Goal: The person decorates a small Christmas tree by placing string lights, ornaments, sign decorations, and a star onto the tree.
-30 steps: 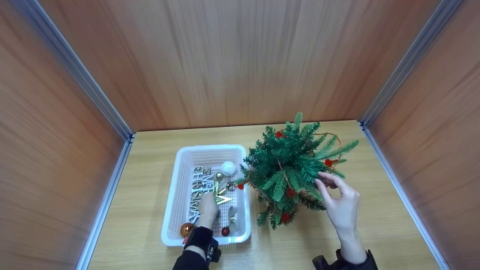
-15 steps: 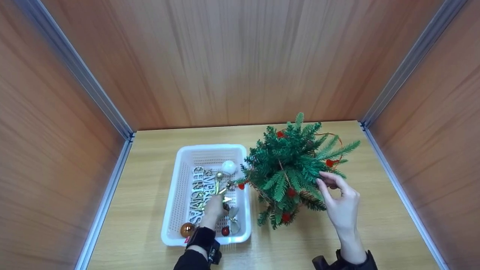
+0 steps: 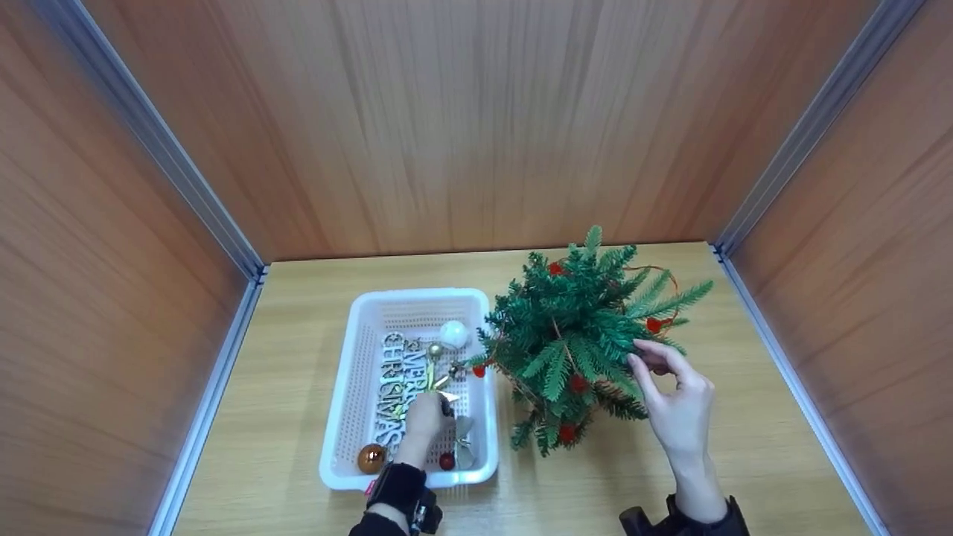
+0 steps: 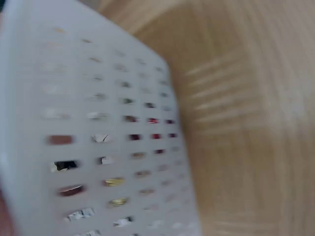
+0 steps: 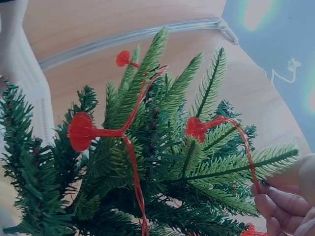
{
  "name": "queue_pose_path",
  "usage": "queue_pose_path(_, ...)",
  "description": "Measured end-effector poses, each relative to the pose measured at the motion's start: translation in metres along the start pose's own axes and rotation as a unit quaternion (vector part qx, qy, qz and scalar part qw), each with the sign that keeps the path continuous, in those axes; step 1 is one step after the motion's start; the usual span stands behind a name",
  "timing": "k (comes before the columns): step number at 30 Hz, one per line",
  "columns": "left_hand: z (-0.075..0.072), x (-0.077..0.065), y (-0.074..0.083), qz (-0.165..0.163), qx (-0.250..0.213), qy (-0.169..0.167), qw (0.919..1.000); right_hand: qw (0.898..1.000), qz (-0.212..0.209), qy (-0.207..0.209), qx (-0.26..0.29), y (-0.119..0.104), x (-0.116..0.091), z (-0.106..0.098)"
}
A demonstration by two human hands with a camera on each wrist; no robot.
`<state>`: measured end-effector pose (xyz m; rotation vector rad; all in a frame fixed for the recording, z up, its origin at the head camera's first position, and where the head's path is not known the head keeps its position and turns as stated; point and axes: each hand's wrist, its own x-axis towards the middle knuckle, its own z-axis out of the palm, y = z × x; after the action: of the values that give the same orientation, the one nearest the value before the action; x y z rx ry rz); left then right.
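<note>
My left hand [image 3: 423, 423] reaches down into the white perforated basket [image 3: 336, 417], over gold and white ornaments. A small dark item shows beside its fingers, which are mostly hidden; I cannot tell whether they grip anything. To its left lie CHRISTMAS letters [image 3: 389, 387]; a dark red ball [image 3: 447, 461] and a silvery bow [image 3: 463, 443] lie to its right. At the right side of a small artificial Christmas tree [image 3: 566, 320], my right hand [image 3: 681, 406] pinches a thin red wire [image 5: 248, 155] of a string with red ornaments [image 5: 81, 132].
Inside the basket are also a white ball [image 3: 453, 335], a small gold ball [image 3: 435, 350] and a copper ball [image 3: 371, 458]. Wooden panels [image 3: 476, 126] close off the back and both sides of the table [image 3: 290, 335]. The tree's left branches overhang the basket's right rim.
My left hand has shifted slightly right and towards me within the basket, off the gold star-like ornament. My right hand stays at the tree.
</note>
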<state>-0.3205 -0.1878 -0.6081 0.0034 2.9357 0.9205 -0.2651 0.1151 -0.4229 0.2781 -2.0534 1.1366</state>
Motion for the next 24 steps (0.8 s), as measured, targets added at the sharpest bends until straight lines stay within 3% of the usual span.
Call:
queue_pose_path(5,-0.041,-0.013,0.028,0.006,-0.079,0.052,0.9955,1.0,0.009,0.003,0.017,0.004,0.0,0.0)
queue_pose_path(9,-0.069,-0.028,0.045,0.012,-0.133,0.135,0.9819,1.0,0.004,0.014,0.019,-0.01,0.002,-0.003)
queue_pose_path(14,-0.098,-0.054,0.067,0.037,-0.194,0.218,0.9559,0.998,-0.026,0.056,0.01,-0.042,0.002,-0.009)
queue_pose_path(17,-0.112,-0.071,0.082,0.069,-0.23,0.252,0.9373,0.996,-0.046,0.067,0.042,-0.055,-0.007,-0.008)
queue_pose_path(21,-0.131,-0.093,0.108,0.125,-0.275,0.285,0.9095,0.986,-0.061,0.021,0.151,-0.068,-0.025,-0.001)
queue_pose_path(24,-0.134,-0.103,0.122,0.167,-0.278,0.301,0.8971,0.974,-0.047,-0.03,0.219,-0.077,-0.036,0.008)
